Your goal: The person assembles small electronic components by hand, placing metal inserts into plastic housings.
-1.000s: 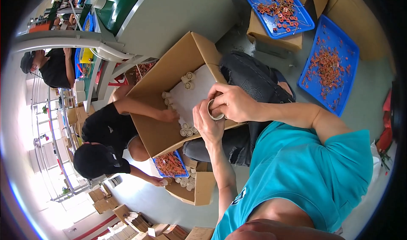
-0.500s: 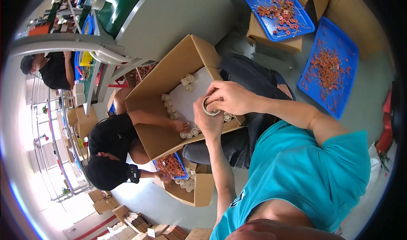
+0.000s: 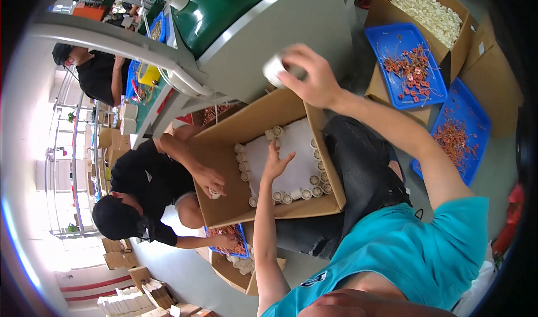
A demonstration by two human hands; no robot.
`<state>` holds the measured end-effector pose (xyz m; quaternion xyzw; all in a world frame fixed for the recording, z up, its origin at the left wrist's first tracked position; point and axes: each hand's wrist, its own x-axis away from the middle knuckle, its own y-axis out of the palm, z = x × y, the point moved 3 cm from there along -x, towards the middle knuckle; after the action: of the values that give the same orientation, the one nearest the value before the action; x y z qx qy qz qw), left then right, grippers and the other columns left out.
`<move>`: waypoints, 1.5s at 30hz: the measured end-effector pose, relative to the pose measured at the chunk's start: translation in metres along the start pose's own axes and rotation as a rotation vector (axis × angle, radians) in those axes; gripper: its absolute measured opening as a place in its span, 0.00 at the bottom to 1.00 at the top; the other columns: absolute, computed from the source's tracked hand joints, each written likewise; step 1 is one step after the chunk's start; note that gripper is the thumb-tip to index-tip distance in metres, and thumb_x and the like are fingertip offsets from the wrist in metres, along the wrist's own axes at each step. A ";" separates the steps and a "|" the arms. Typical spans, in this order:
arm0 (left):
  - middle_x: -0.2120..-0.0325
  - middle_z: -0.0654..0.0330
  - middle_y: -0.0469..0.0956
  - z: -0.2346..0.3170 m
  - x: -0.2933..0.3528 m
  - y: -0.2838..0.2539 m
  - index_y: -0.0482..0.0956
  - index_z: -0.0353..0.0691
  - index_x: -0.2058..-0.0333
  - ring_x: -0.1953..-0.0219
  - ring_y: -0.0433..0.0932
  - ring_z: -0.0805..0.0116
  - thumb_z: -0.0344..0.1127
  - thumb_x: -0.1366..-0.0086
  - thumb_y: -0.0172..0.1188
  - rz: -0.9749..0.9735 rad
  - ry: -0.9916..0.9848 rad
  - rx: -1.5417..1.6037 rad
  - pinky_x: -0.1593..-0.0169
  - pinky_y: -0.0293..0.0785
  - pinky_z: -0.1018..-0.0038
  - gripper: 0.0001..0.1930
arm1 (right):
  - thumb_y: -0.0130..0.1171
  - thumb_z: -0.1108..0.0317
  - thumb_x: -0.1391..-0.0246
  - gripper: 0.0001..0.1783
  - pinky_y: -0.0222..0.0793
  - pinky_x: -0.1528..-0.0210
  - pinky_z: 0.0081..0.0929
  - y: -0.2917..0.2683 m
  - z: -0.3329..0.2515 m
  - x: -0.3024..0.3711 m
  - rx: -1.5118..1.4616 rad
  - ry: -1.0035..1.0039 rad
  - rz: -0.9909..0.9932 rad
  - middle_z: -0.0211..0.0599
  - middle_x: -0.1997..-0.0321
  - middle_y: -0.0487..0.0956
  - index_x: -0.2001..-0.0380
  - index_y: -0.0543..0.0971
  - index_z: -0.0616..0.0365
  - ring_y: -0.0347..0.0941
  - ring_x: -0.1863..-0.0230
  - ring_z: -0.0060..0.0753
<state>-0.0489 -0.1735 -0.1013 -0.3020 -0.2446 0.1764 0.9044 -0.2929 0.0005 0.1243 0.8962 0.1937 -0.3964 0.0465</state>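
A bright workroom with a grey floor surrounds the work, and a green-topped desk [image 3: 224, 14] stands at the far side. The person's right hand [image 3: 307, 73] grips a white round piece [image 3: 273, 70] by its right side, raised above the far wall of an open carton [image 3: 252, 121]. The left hand [image 3: 276, 163] is empty, fingers spread, over the carton, where similar pieces [image 3: 306, 194] line the edges of a white sheet [image 3: 297, 143]. At the left, a co-worker's hand [image 3: 208, 180] holds another one. Blue trays [image 3: 382, 45] of reddish wired parts [image 3: 412, 73] lie to the right.

The gripped piece looks light and stiff, probably hard plastic; its smooth wall might slip from a loose grasp. Thumb and fingers opposed around the outer wall seem the surest hold, with modest pressure in case the rim is brittle. Blur hides its finer detail.
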 end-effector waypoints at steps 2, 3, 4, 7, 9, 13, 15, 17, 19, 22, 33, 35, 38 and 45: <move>0.41 0.34 0.62 -0.068 -0.026 -0.011 0.51 0.29 0.36 0.40 0.68 0.45 0.51 0.46 0.71 0.045 -0.027 -0.082 0.40 0.67 0.61 0.50 | 0.66 0.58 0.50 0.14 0.74 0.62 0.34 0.051 -0.005 -0.067 -0.029 -0.136 0.083 0.38 0.63 0.79 0.65 0.82 0.57 0.77 0.66 0.40; 0.40 0.33 0.62 -0.097 -0.030 -0.012 0.52 0.28 0.37 0.40 0.67 0.44 0.51 0.45 0.71 0.077 -0.010 -0.118 0.39 0.66 0.61 0.49 | 0.66 0.59 0.50 0.14 0.73 0.60 0.34 0.083 -0.007 -0.096 -0.022 -0.204 0.078 0.37 0.63 0.79 0.65 0.81 0.57 0.77 0.64 0.39; 0.39 0.33 0.61 -0.094 -0.042 -0.005 0.53 0.28 0.37 0.39 0.66 0.43 0.51 0.45 0.71 0.019 -0.120 -0.111 0.39 0.66 0.60 0.48 | 0.66 0.60 0.49 0.14 0.73 0.58 0.33 0.098 0.002 -0.125 0.036 -0.261 0.090 0.36 0.62 0.79 0.65 0.80 0.58 0.77 0.63 0.37; 0.44 0.32 0.66 -0.148 -0.071 0.012 0.50 0.31 0.36 0.41 0.68 0.43 0.55 0.48 0.72 0.004 -0.214 -0.196 0.41 0.68 0.57 0.53 | 0.61 0.51 0.47 0.16 0.68 0.55 0.43 0.158 0.029 -0.192 0.341 -0.219 -0.040 0.36 0.59 0.80 0.64 0.81 0.51 0.76 0.55 0.42; 0.41 0.33 0.62 -0.165 -0.082 0.026 0.49 0.32 0.35 0.43 0.68 0.38 0.55 0.47 0.70 -0.021 -0.320 -0.432 0.42 0.68 0.53 0.52 | 0.57 0.49 0.43 0.19 0.64 0.48 0.49 0.185 0.057 -0.210 0.539 -0.230 -0.072 0.46 0.55 0.77 0.62 0.80 0.54 0.74 0.52 0.46; 0.38 0.37 0.56 -0.168 -0.103 0.033 0.45 0.34 0.34 0.44 0.69 0.37 0.52 0.46 0.68 0.051 -0.464 -0.638 0.44 0.67 0.45 0.52 | 0.52 0.55 0.40 0.18 0.62 0.47 0.50 0.213 0.096 -0.208 0.719 -0.175 -0.094 0.46 0.58 0.77 0.53 0.76 0.53 0.74 0.53 0.45; 0.38 0.38 0.54 -0.205 -0.100 0.027 0.43 0.36 0.33 0.45 0.69 0.37 0.52 0.45 0.66 0.246 -0.508 -0.627 0.44 0.67 0.45 0.52 | 0.49 0.60 0.39 0.18 0.62 0.50 0.48 0.234 0.075 -0.199 0.667 -0.260 -0.149 0.50 0.58 0.76 0.48 0.73 0.54 0.73 0.54 0.47; 0.37 0.39 0.54 -0.198 -0.122 0.033 0.42 0.38 0.33 0.46 0.70 0.38 0.53 0.43 0.65 0.312 -0.502 -0.556 0.45 0.67 0.46 0.51 | 0.48 0.62 0.39 0.20 0.62 0.48 0.51 0.228 0.084 -0.198 0.673 -0.256 -0.069 0.55 0.55 0.74 0.46 0.70 0.55 0.71 0.50 0.51; 0.37 0.40 0.55 -0.178 -0.143 0.029 0.42 0.38 0.33 0.46 0.70 0.38 0.53 0.43 0.63 0.284 -0.508 -0.503 0.45 0.67 0.45 0.50 | 0.48 0.64 0.40 0.22 0.62 0.46 0.54 0.229 0.085 -0.201 0.628 -0.259 0.041 0.63 0.50 0.71 0.43 0.68 0.58 0.69 0.47 0.55; 0.40 0.41 0.59 -0.207 -0.153 0.032 0.41 0.43 0.32 0.44 0.69 0.39 0.50 0.41 0.61 0.292 -0.470 -0.367 0.46 0.67 0.43 0.47 | 0.51 0.61 0.42 0.27 0.62 0.45 0.54 0.236 0.075 -0.202 0.698 -0.282 0.070 0.70 0.45 0.68 0.41 0.66 0.59 0.66 0.44 0.60; 0.44 0.36 0.66 -0.231 -0.152 0.072 0.45 0.29 0.35 0.45 0.71 0.37 0.44 0.45 0.67 0.215 -0.274 -0.486 0.42 0.70 0.54 0.50 | 0.59 0.53 0.46 0.32 0.63 0.46 0.55 0.229 0.067 -0.199 0.732 -0.380 0.221 0.68 0.43 0.66 0.42 0.67 0.57 0.65 0.43 0.61; 0.47 0.34 0.71 -0.215 -0.147 0.076 0.50 0.23 0.37 0.47 0.73 0.38 0.46 0.47 0.68 0.256 -0.382 -0.313 0.43 0.71 0.57 0.49 | 0.61 0.54 0.48 0.31 0.64 0.47 0.55 0.213 0.068 -0.201 0.529 -0.389 0.234 0.66 0.45 0.67 0.44 0.69 0.57 0.66 0.44 0.60; 0.61 0.37 0.80 -0.227 -0.126 0.041 0.65 0.22 0.44 0.54 0.79 0.42 0.51 0.45 0.66 0.124 0.013 -0.366 0.47 0.74 0.57 0.41 | 0.63 0.58 0.50 0.27 0.65 0.48 0.52 0.196 0.043 -0.206 0.383 -0.396 0.253 0.63 0.45 0.67 0.47 0.72 0.53 0.67 0.46 0.58; 0.62 0.43 0.81 -0.098 -0.040 -0.076 0.69 0.31 0.44 0.57 0.81 0.54 0.51 0.41 0.65 0.126 -0.205 -0.293 0.55 0.76 0.60 0.34 | 0.64 0.73 0.55 0.21 0.63 0.43 0.45 0.088 0.048 -0.069 0.136 -0.339 0.318 0.43 0.47 0.72 0.54 0.78 0.50 0.68 0.46 0.48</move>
<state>-0.0144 -0.2947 -0.1353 -0.4256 -0.3392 0.2250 0.8082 -0.3348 -0.1139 0.1356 0.8371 0.0125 -0.5411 0.0800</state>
